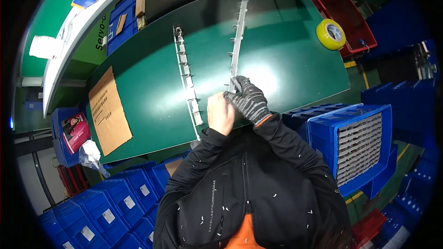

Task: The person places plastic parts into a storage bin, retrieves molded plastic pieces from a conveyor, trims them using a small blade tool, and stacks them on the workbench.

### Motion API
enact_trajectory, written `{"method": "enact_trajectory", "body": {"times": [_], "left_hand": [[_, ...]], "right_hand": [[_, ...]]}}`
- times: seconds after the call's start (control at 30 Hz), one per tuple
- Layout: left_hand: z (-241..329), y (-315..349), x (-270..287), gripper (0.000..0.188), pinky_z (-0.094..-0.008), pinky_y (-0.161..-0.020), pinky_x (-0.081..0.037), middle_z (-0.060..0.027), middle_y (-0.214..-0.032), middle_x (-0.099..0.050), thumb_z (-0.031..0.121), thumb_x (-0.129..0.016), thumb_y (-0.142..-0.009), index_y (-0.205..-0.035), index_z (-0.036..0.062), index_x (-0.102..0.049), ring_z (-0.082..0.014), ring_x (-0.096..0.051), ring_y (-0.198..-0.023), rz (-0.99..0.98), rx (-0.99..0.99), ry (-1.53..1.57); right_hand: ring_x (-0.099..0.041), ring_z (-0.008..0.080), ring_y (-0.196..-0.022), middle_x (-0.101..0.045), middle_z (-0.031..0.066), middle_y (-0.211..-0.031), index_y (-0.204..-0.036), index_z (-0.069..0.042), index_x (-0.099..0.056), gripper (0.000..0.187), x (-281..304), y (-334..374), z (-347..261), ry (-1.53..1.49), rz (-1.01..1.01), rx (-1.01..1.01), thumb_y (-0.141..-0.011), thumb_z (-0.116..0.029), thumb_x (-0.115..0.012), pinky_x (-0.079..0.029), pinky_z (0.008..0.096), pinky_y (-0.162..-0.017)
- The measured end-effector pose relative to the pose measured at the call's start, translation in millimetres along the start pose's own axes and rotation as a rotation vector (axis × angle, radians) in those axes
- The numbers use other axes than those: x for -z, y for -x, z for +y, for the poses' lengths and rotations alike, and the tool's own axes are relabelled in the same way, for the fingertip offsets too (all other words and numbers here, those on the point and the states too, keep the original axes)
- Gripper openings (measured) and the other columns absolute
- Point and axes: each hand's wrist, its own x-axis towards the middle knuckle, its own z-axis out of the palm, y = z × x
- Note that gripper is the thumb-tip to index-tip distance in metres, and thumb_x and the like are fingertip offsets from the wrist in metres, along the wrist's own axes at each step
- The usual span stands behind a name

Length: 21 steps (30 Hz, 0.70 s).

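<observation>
A long, narrow metal strip [237, 41] with small side tabs runs away from me across the green table [147, 74]. My right hand [250, 100], in a grey knit glove, is closed around the strip's near end. My bare left hand [220, 113] is right beside it, fingers curled in toward the glove; what they pinch, if anything, is hidden. To the left lies a metal rail [188, 76] with several pale pieces spaced along it, untouched by either hand.
A flat cardboard sheet [110, 113] lies at the table's left edge. A yellow tape roll [330, 34] sits at the far right, next to a red bin [339, 14]. Right of me, a blue crate [323, 131] holds stacked grey strips. Blue bins [108, 205] stand at lower left.
</observation>
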Motion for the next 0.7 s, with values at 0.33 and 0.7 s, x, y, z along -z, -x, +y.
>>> {"method": "enact_trajectory", "body": {"times": [0.33,0.7], "left_hand": [[-39,-14,17,0.050,-0.0403,-0.094,-0.031,-0.0203,-0.117,-0.043,0.011,-0.058,-0.069,-0.115,-0.0017,-0.044,-0.0356,-0.039,-0.111,-0.023,0.132,-0.072],[-152,15,36,0.011,-0.0243,-0.056,-0.039,-0.0026,-0.067,-0.051,0.013,-0.054,-0.082,-0.080,0.0027,-0.053,-0.0092,-0.045,-0.059,0.098,0.714,0.321]], "right_hand": [[-0.060,0.0292,-0.072,-0.061,0.0169,-0.082,-0.100,-0.003,-0.057,0.029,71,-13,89,-0.100,0.272,-0.005,-0.074,-0.016,-0.058,-0.047,0.0361,-0.067],[-0.056,0.0336,-0.084,-0.058,0.0188,-0.088,-0.093,-0.003,-0.059,0.029,119,-35,142,0.830,0.384,-0.101,-0.075,-0.025,-0.056,-0.046,0.0384,-0.075]]}}
